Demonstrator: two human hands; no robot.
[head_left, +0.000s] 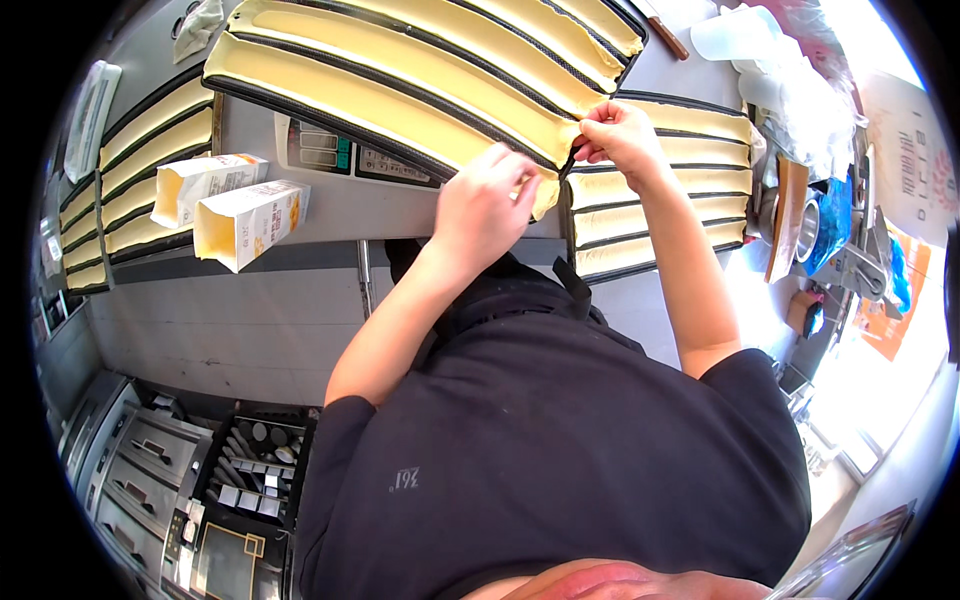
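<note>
A black ridged baking tray (425,90), its long channels lined with pale yellow dough (330,85), lies tilted across the counter in front of me. My left hand (487,205) is at its near edge, fingers curled into a pinch at a loose dough flap (546,194) that hangs past the tray's corner. At that same corner, my right hand (622,143) pinches the end of the dough between thumb and fingers. What lies inside the left fingers is partly hidden.
Similar lined trays stand at right (660,190) and left (155,150). Two opened cartons (252,222) sit at the counter's near edge. Part of a digital scale (320,145) shows beneath the front tray. Plastic containers (735,35) and bags crowd the far right. A brown-handled tool (668,38) lies behind.
</note>
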